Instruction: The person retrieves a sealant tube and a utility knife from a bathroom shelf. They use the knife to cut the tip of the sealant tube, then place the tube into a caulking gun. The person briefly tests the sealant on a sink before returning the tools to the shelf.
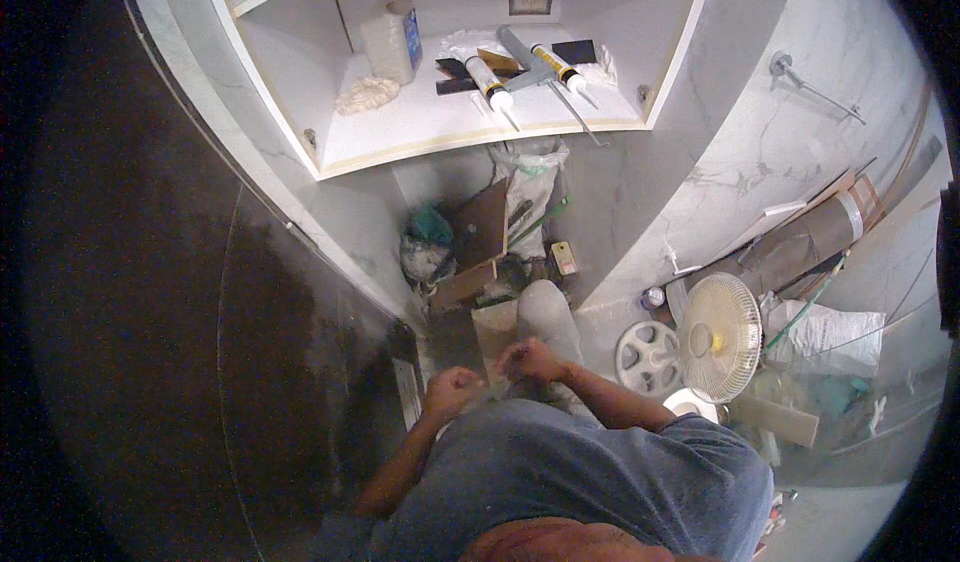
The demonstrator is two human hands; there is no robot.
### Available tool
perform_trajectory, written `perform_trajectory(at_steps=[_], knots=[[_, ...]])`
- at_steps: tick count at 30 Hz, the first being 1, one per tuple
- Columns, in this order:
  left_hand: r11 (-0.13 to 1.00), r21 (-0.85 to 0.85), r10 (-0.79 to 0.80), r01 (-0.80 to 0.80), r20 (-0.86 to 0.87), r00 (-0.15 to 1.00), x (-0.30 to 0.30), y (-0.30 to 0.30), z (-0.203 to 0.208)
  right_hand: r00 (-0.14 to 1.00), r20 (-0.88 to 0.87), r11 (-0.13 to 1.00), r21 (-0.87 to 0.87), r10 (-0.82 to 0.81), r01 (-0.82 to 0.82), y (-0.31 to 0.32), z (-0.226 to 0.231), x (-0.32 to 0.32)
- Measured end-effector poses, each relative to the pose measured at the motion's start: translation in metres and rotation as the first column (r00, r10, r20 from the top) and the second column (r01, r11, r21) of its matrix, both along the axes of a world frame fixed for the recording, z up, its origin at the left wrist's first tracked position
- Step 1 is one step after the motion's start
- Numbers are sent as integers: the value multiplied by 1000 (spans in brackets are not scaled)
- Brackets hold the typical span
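Broadly, a cramped, cluttered work corner is seen from above, with a marble-patterned wall (745, 167) at right and a dark brown surface (150, 292) filling the left side. At the top stands an open white cabinet (400, 149). At the bottom is the person's blue-grey T-shirt (590, 462), with a pale grey trouser leg (548, 317) just beyond it.

On the right, a fan with a round cream grille (722, 332) leans among clutter, beside a spoked white plastic wheel shape (648, 357). Below the cabinet are a whitish sack (535, 182) and a brown board (483, 224).

Inside the cabinet, a cloudy plastic jug (388, 42) with a red cap stands at left, behind a crumpled cream cloth (367, 96). To its right lie a grey caulking gun (512, 47) and two white sealant cartridges (487, 82) with pointed nozzles.

The person's left hand (453, 390) and right hand (532, 360) are near each other in front of the shirt, the right beside the trouser leg. Both have curled fingers; whether either grips anything cannot be told.
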State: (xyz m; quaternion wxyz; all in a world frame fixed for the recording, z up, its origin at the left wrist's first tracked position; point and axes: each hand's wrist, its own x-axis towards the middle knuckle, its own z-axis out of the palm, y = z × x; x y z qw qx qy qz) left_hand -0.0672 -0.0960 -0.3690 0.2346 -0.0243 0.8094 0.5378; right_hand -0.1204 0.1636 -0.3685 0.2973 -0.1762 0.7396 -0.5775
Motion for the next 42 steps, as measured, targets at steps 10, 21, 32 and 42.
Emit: perform_trajectory(at_steps=[10,21,32,42], knots=[[987,61,149,-146,-47,988,14,-14,-6,929,-186,941,45,-321,334,35,-35,-31],[953,-303,-291,14,-900,326,-272,110,216,740,-458,760,189,-492,622,53,-57,-33],[476,-871,-859,-118,-490,151,-485,161,206,471,-380,487,61,-796,871,83,-62,-2],[949,-167,-141,-267,-984,113,-480,88,372,513,-370,499,140,-775,855,98,-50,-16]])
